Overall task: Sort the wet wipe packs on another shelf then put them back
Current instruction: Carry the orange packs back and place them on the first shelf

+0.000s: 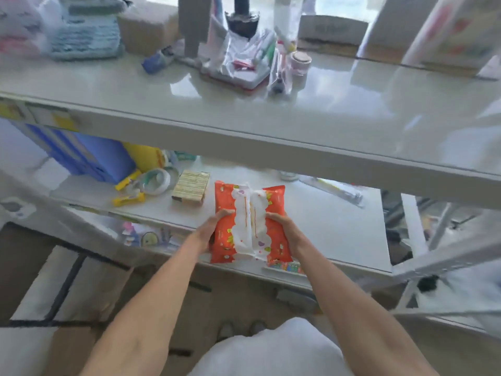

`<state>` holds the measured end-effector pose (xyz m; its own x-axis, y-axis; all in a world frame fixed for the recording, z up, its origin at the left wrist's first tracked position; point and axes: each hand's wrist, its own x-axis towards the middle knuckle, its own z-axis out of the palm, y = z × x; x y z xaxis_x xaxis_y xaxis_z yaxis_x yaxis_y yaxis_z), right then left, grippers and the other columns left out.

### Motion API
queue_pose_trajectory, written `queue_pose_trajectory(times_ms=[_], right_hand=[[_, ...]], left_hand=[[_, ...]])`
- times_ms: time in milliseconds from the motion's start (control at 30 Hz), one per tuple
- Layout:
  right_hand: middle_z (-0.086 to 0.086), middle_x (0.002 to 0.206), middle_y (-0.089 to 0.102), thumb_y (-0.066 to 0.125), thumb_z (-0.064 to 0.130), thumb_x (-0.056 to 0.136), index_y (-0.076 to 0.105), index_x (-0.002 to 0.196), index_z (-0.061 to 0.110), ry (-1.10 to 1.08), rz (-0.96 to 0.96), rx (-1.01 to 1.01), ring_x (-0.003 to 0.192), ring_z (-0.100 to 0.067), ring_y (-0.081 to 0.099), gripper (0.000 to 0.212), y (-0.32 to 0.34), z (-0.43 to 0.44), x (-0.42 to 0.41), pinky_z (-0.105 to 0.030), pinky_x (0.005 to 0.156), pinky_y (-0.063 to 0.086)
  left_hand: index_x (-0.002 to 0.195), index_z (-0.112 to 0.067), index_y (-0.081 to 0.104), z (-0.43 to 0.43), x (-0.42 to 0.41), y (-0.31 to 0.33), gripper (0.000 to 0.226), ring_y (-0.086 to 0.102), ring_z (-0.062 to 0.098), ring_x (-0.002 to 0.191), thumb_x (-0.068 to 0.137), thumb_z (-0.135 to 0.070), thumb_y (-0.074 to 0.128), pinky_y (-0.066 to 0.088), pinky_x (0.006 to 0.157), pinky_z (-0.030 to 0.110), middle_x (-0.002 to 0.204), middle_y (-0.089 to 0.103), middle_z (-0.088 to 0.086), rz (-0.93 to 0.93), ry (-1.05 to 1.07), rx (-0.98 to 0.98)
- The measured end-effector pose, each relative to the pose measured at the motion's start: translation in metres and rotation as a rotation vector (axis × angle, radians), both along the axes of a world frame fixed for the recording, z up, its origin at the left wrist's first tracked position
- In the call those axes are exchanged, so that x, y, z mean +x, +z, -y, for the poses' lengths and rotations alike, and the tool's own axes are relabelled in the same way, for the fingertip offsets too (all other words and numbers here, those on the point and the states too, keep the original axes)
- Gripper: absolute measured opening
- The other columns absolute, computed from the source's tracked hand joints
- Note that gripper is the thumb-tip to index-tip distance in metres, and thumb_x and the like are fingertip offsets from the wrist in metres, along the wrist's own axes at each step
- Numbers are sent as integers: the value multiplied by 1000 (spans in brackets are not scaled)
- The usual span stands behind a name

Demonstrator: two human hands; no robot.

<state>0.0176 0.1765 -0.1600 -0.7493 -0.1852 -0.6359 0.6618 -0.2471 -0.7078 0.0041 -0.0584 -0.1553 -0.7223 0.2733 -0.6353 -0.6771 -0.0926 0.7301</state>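
An orange wet wipe pack (pixel 249 223) with a white wavy middle strip lies on the lower white shelf (pixel 339 234), near its front edge. My left hand (pixel 214 226) grips its left side and my right hand (pixel 282 226) grips its right side. Whether more than one pack is stacked there I cannot tell. A strip of another colourful pack (pixel 286 267) peeks out under its right front corner.
On the lower shelf sit a beige box (pixel 191 191), a tape roll (pixel 153 181), yellow clips (pixel 127 199) and a blue box (pixel 89 156). The upper shelf (pixel 244 104) juts out above, holding a blue towel (pixel 84 39), a cardboard box (pixel 147 28) and plastic-wrapped items (pixel 244 58).
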Motion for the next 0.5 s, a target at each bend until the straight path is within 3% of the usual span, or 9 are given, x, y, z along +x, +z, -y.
queue_pose_trajectory(times_ms=[67, 100, 167, 233, 300, 367, 433, 500], right_hand=[[-21, 116, 66, 72, 30, 86, 53, 140, 9, -59, -32, 14, 85, -30, 69, 61, -6, -3, -12, -42, 74, 61], [-23, 117, 65, 72, 28, 86, 52, 140, 7, -79, -51, 24, 88, -32, 69, 61, -7, -3, -18, -43, 78, 61], [-26, 124, 66, 71, 28, 87, 56, 137, 9, -116, -92, 60, 98, -39, 68, 55, -9, -2, -31, -51, 90, 57], [-25, 125, 67, 73, 40, 83, 59, 129, 16, -119, -138, 194, 103, -40, 70, 54, -16, -1, -42, -57, 94, 56], [-21, 122, 64, 70, 62, 75, 57, 127, 25, -72, -143, 507, 103, -35, 69, 65, -26, -3, -51, -54, 91, 58], [-11, 126, 50, 62, 77, 72, 43, 143, 30, -22, -148, 783, 114, -27, 55, 88, -34, -4, -52, -51, 100, 51], [-7, 131, 41, 63, 71, 81, 24, 157, 26, -33, -194, 852, 118, -20, 41, 97, -33, 1, -49, -47, 104, 45], [-7, 131, 39, 65, 60, 89, 19, 160, 22, -79, -229, 834, 115, -18, 41, 93, -35, 7, -47, -41, 100, 47]], left_hand=[[134, -20, 58, -1, -28, 0, 57, 72, 35, 107, 86, -47, 73, 54, 103, 55, 109, 77, 12, -14, -64, -32], [132, -19, 59, -2, -40, -1, 53, 74, 32, 100, 88, -46, 71, 57, 98, 52, 102, 78, 9, -19, -81, -56], [122, -17, 60, -7, -61, 1, 40, 77, 21, 79, 92, -42, 67, 62, 76, 39, 82, 79, 2, -25, -114, -71], [112, -18, 61, -12, -75, 1, 29, 73, 15, 62, 94, -40, 64, 58, 60, 29, 69, 75, -2, -19, -151, -130], [107, -18, 62, -17, -85, 2, 31, 71, 14, 61, 93, -45, 66, 57, 58, 27, 74, 73, 0, -31, -188, -207], [103, -23, 66, -13, -99, -13, 43, 73, 19, 73, 84, -61, 70, 61, 70, 33, 89, 73, 4, -161, -162, -359], [109, -25, 67, -5, -104, -21, 50, 73, 23, 83, 79, -64, 72, 63, 78, 40, 101, 73, 10, -293, -98, -507], [125, -19, 59, -3, -100, -21, 48, 70, 21, 84, 89, -48, 70, 61, 72, 34, 104, 69, 12, -281, -76, -369]])
